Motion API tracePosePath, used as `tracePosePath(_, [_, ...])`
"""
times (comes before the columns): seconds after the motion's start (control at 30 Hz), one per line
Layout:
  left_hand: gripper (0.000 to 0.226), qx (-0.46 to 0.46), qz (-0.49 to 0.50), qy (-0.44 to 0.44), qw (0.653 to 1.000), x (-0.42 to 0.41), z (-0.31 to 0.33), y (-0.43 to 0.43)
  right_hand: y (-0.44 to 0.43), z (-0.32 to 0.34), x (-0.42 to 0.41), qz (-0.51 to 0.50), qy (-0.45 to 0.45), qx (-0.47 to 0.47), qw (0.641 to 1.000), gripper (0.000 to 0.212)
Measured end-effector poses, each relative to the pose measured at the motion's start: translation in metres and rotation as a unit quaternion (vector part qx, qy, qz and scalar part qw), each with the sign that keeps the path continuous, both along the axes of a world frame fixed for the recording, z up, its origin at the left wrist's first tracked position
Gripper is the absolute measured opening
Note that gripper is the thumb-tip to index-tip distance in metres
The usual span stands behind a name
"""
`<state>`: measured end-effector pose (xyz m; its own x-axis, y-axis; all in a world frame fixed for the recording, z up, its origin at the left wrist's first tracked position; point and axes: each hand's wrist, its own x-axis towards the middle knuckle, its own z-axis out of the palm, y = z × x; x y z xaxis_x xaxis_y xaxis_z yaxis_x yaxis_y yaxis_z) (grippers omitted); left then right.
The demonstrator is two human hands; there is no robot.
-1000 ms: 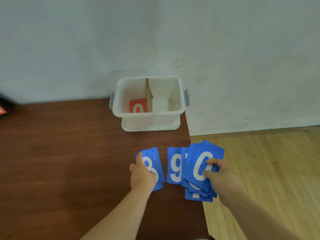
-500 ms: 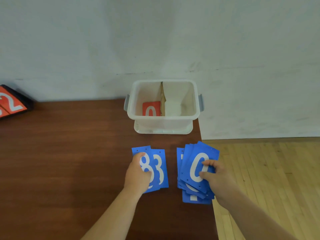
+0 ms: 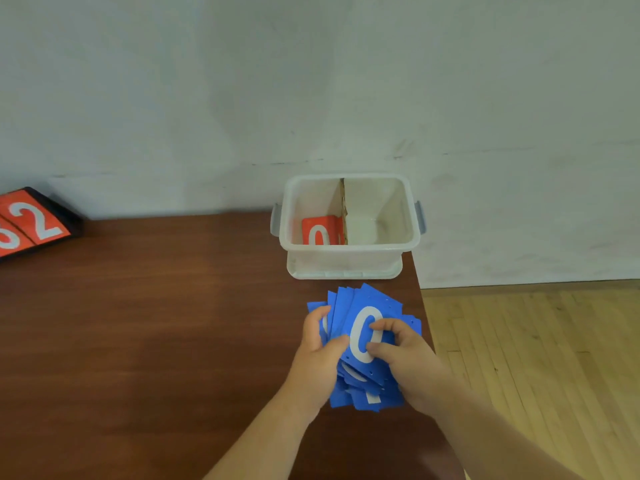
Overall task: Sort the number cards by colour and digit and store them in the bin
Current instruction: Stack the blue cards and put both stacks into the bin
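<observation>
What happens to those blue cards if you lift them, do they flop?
The blue cards probably stay stiff: their fanned edges look straight and flat. They could slide apart, since the pile sits unevenly between the left hand and right hand. Likely light, being thin.

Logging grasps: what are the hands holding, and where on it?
Both hold the blue card stack: the left hand grips its left edge, the right hand its right side, fingers on the top 0 card.
</observation>
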<state>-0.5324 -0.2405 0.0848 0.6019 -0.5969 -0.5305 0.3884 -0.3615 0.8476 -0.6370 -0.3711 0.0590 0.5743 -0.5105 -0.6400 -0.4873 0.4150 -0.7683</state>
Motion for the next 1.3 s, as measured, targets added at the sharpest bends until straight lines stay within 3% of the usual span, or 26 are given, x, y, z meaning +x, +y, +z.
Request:
tracePosePath(0.2, [0.069,0.0,-0.143,-0.006,0.99,-0.007,-0.003,-0.024,-0.013,-0.005,-0.028,-0.076,0.016,-0.014,0.997,0.042])
tracePosePath(0.33, [0.06,0.028,-0.173,-0.062,0.983,-0.024,-0.024,-0.055,-0.037,-0.013,-0.066,-0.138,0.028,-0.013,0.99,0.027])
tracePosePath(0.4, [0.061,0.1,-0.151,-0.123,0.976,-0.033,-0.041,-0.071,-0.051,-0.017,-0.087,-0.172,0.057,-0.038,0.983,0.028])
tracePosePath(0.53, [0.094,0.303,-0.201,-0.237,0.901,-0.054,-0.073,-0.093,-0.075,-0.023,-0.129,-0.22,0.106,-0.075,0.967,0.032])
tracePosePath(0.63, [0.102,0.366,-0.209,-0.274,0.864,-0.076,-0.086,-0.108,-0.085,-0.026,-0.153,-0.235,0.109,-0.068,0.964,0.031])
tracePosePath(0.73, [0.101,0.384,-0.184,-0.277,0.861,-0.088,-0.092,-0.121,-0.09,-0.028,-0.165,-0.237,0.104,-0.054,0.965,0.031])
tracePosePath(0.87, [0.097,0.338,-0.144,-0.243,0.898,-0.089,-0.095,-0.121,-0.096,-0.031,-0.168,-0.223,0.095,-0.047,0.969,0.031])
tracePosePath(0.97, [0.078,0.275,-0.141,-0.214,0.927,-0.095,-0.095,-0.115,-0.097,-0.029,-0.164,-0.211,0.076,-0.043,0.974,0.031])
tracePosePath(1.1, [0.056,0.178,-0.091,-0.088,0.976,-0.105,-0.076,-0.113,-0.098,-0.026,-0.152,-0.198,0.049,-0.019,0.979,0.031])
tracePosePath(1.3, [0.032,0.006,-0.005,0.04,0.999,-0.109,-0.039,-0.107,-0.094,-0.013,-0.128,-0.122,0.05,-0.056,0.99,0.029])
